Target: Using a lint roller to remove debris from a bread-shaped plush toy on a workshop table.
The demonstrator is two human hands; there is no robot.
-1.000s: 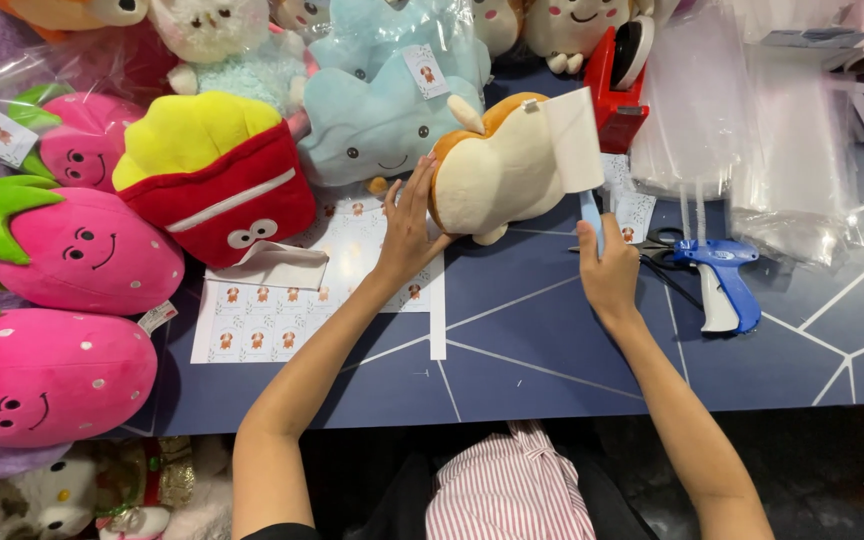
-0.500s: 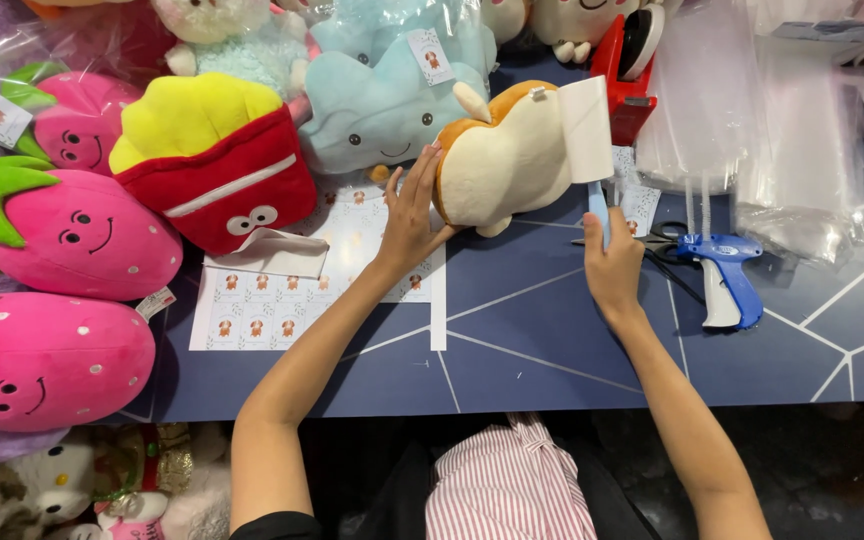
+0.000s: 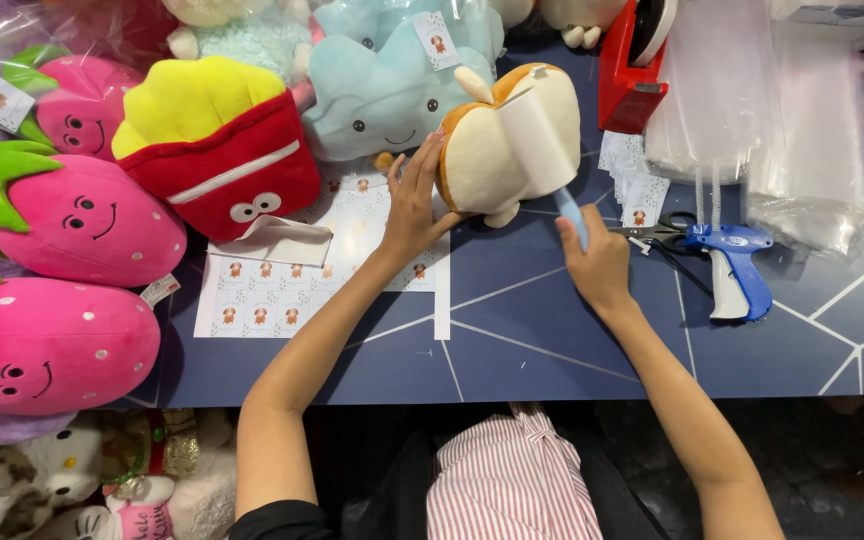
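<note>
The left hand presses flat against the left side of a cream and tan plush toy, fingers spread and steadying it rather than closing round it; the toy sits on the dark blue table, just right of the middle and toward the far side. The right hand is closed round the light blue handle of a lint roller, whose white roll lies against the right face of the toy; the handle slopes down from the roll to the fist.

Under the left wrist lies a sheet of small stickers, partly covered by a loose white tag; far of it stands a red and yellow plush shaped like a box of fries, and beside that a pale blue plush touching the toy's far left edge. At the left edge lie pink strawberry plushes, one nearer than the other. Right of the right hand rest a blue and white tagging gun and scissors, just beside each other; farther off stand a red tape dispenser and a heap of clear plastic bags.
</note>
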